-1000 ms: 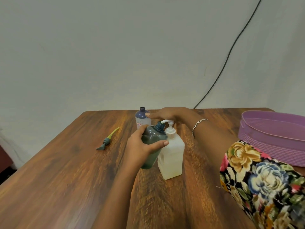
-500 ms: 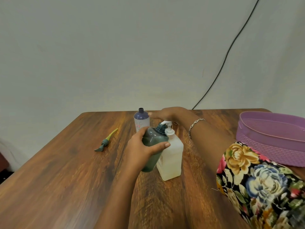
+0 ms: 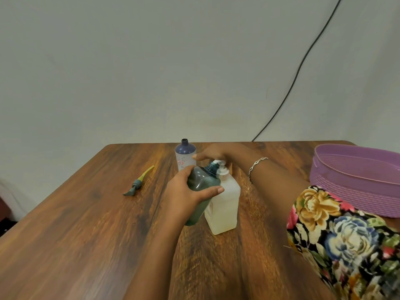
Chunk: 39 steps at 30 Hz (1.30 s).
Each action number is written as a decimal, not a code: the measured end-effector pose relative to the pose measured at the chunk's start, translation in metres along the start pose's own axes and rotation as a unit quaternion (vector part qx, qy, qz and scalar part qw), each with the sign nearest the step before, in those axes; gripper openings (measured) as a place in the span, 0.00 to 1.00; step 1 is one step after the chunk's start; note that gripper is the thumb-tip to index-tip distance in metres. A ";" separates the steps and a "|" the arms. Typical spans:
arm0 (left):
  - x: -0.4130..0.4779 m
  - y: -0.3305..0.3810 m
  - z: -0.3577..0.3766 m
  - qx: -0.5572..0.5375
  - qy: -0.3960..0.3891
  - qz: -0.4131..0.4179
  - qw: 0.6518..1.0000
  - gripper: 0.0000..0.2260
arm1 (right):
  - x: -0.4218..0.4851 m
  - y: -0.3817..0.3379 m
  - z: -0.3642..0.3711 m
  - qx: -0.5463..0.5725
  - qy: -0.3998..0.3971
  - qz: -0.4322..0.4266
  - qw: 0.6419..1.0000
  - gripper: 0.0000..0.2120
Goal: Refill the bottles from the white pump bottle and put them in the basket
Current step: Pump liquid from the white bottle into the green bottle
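Head view, one frame. I am logging the left hand (image 3: 184, 191) as gripping the dark green bottle (image 3: 203, 180). The thumb is crossing the near face of the bottle, and the fingers (image 3: 187, 171) are curling over its far side, pinching the bottle between them. The bottle is leaning to the right. I cannot tell whether its base is resting on the bench (image 3: 86, 234) or hanging just above it.

Its open neck is sitting right under the spout of the white pump bottle (image 3: 225, 204). I cannot tell whether neck and spout are touching. The white pump bottle is standing upright on the bench, just right of the green one, and their bodies are overlapping in this view.

The right hand (image 3: 216, 151) is lying on top of the pump head. Its fingers (image 3: 199, 156) are stretching out fairly straight and close together, pointing left; the thumb is hidden. A bracelet (image 3: 256, 165) is hanging on that wrist.

A blue-shouldered bottle (image 3: 185, 154) with a clear lower half is standing upright and uncapped just behind the left hand, near the right fingertips. A loose pump head (image 3: 138, 182), grey with a yellow tube, is lying flat on the bench, well apart to the left.

The purple basket (image 3: 357, 176) is sitting at the right end of the bench, well apart from the bottles. A floral sleeve (image 3: 346, 234) is filling the lower right corner. A black cable (image 3: 303, 61) is running down the wall (image 3: 129, 72) to the back edge of the bench.
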State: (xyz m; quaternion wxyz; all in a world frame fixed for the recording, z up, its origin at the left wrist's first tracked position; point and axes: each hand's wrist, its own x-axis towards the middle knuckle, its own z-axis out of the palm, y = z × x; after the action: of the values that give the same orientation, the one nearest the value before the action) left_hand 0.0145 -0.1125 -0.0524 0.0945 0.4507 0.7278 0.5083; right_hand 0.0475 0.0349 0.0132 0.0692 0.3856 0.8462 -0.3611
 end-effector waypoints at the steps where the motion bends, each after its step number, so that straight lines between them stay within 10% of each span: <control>1: -0.001 0.001 0.001 -0.001 -0.002 -0.001 1.000 0.35 | 0.000 0.000 -0.001 0.025 -0.014 -0.001 1.000 0.28; 39: 0.002 0.008 0.001 0.014 -0.022 -0.018 0.999 0.40 | -0.024 0.006 -0.007 0.093 -0.040 -0.056 0.993 0.25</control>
State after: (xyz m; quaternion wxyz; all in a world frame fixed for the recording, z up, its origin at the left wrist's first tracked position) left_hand 0.0184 -0.1098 -0.0454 0.1133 0.4504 0.7405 0.4858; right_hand 0.0690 0.0277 0.0248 0.0464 0.3281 0.8258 -0.4564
